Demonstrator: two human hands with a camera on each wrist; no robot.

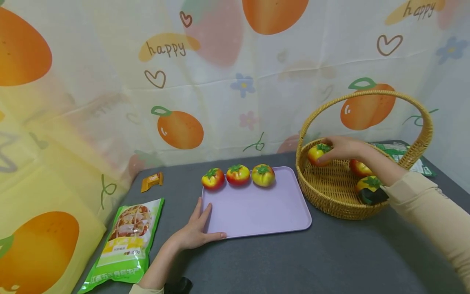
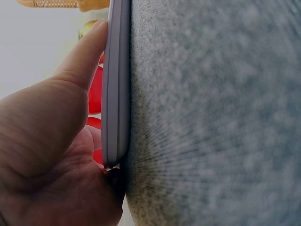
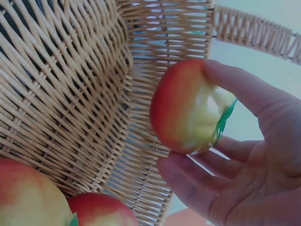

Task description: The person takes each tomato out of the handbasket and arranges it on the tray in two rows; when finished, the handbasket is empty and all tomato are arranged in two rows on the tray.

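In the head view, my right hand (image 1: 341, 149) grips a red-and-yellow tomato (image 1: 318, 154) by its sides, inside the left part of a wicker basket (image 1: 323, 198). The right wrist view shows the thumb on one side of this tomato (image 3: 188, 108) and fingertips on the other, its green leaves turned toward the palm. Two more tomatoes lie at the basket's right, partly behind my forearm. My left hand (image 1: 192, 228) spreads straight fingers at the near left corner of a lilac tray (image 1: 257, 212), thumb along its front edge. Three tomatoes (image 1: 238, 175) stand in a row along the tray's back.
To the left lie a green-and-white food bag (image 1: 125, 241) and a small orange packet (image 1: 152, 181). A green packet (image 1: 396, 153) rests behind the basket on the right. The basket's tall handle (image 1: 367, 94) arches above my right hand. A printed cloth hangs behind the table.
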